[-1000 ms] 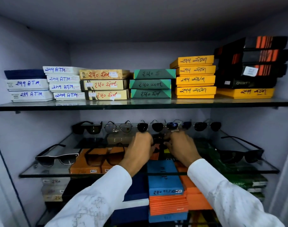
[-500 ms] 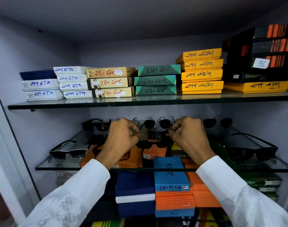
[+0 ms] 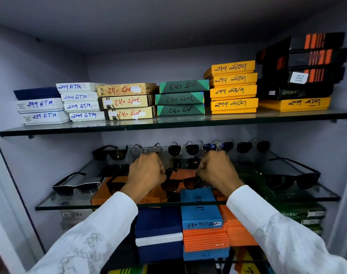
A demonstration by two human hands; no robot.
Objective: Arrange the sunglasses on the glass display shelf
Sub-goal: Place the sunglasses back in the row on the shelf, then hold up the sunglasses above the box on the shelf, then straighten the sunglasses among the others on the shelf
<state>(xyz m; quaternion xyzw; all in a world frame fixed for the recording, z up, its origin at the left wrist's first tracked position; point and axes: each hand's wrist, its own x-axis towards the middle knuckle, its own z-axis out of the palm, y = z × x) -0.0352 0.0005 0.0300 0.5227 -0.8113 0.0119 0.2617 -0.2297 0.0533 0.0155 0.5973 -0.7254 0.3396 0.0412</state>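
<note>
A pair of dark brown-lensed sunglasses (image 3: 180,182) is held between both hands just above the front middle of the glass display shelf (image 3: 66,203). My left hand (image 3: 147,173) grips its left arm and my right hand (image 3: 216,171) grips its right arm. Along the back of the shelf stands a row of several sunglasses, among them a black pair (image 3: 110,152) at the left and a blue-lensed pair (image 3: 218,146). A white-rimmed pair (image 3: 75,186) lies front left and a black pair (image 3: 293,179) front right.
The upper glass shelf (image 3: 168,123) carries stacks of labelled boxes: white, tan, green, yellow, black. Under the display shelf are blue (image 3: 201,212), orange and green boxes. Cabinet walls close in on both sides.
Both hands have pulled back from the rear row toward the front of the shelf, bringing the dark sunglasses with them, held apart by the arms. The camera has moved slightly.
</note>
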